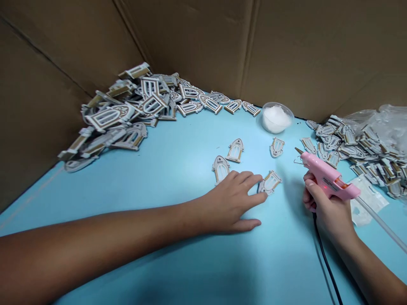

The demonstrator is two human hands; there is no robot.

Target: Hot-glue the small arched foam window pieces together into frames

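Note:
My left hand (237,201) lies low over the blue table with its fingers spread. Its fingertips are at the edge of a small arched window-shaped piece (270,183), which lies flat; whether they press on it I cannot tell. Another arched piece (220,168) is partly covered by the back of this hand, and a third (235,150) lies just beyond. In my right hand (329,212) is a pink hot glue gun (329,176), nozzle pointing left and a little up. A clear glue stick (381,223) sticks out of its rear, and a black cord hangs below.
A heap of larger arched pieces (127,112) leans at the back left. Smaller ones (349,144) are piled at right beside a clear plastic bag (381,123). A round tub (276,118) with white contents stands near the cardboard wall (203,42). One piece (277,147) lies before it.

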